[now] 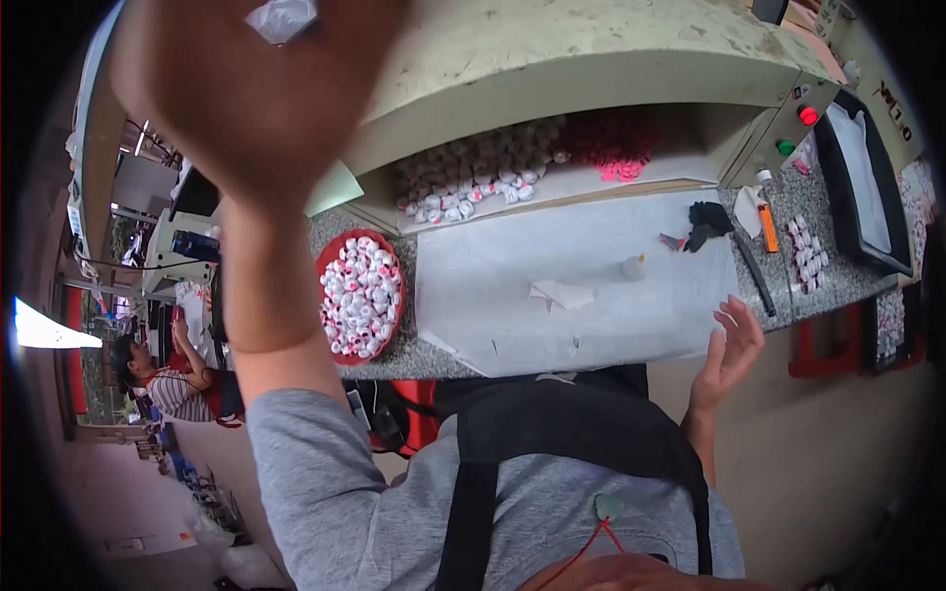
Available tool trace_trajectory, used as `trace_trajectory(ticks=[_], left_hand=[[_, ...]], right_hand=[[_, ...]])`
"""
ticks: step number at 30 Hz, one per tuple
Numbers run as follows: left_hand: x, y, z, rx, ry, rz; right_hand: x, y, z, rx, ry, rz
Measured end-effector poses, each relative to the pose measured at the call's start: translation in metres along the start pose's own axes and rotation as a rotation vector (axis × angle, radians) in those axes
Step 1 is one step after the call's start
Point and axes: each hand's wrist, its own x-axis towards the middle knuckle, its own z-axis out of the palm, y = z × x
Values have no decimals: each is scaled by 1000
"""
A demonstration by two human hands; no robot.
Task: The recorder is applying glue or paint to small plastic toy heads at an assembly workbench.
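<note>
My left hand (261, 94) is raised close to the camera at the upper left, blurred, its fingers running out of the picture. A whitish patch (282, 20) shows at its upper part; I cannot make out whether the hand holds it. My right hand (734, 345) hangs at the bench's front edge, fingers apart, holding nothing. Between them a white sheet (473, 295) covers the bench. On it lie a folded white paper scrap (562, 295), a small translucent bottle (633, 267) and a crumpled black cloth (708, 225). A thin black strip (754, 276) lies nearest the right hand.
A red basket (402, 295) of small white-and-red pieces stands left. Under the machine's hood (611, 84) lie white pieces (473, 192) and red ones (621, 163). At right are an orange-handled tool (767, 229), white-and-red rows (808, 254) and a black tray (899, 261). Another person (172, 379) sits far left.
</note>
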Motion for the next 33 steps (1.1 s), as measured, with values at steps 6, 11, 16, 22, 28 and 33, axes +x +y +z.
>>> trace_trajectory(ticks=[6,11,16,22,28,33], left_hand=[[-227,28,61,-211,-318,-585],[-263,7,130,-107,-219,-438],[-268,-41,204,112,-378,-363],[-259,-27,168,-272,-342,-565],[-253,54,50,-1364,-25,-1384],[-270,85,9,-1603,127,-1464]], right_hand=[[-11,24,44,-88,-371,152],[-9,35,73,-208,-441,69],[-19,48,84,-139,-389,163],[-23,24,78,163,-384,276],[-11,-36,79,525,-371,477],[-3,-51,92,798,-379,485]])
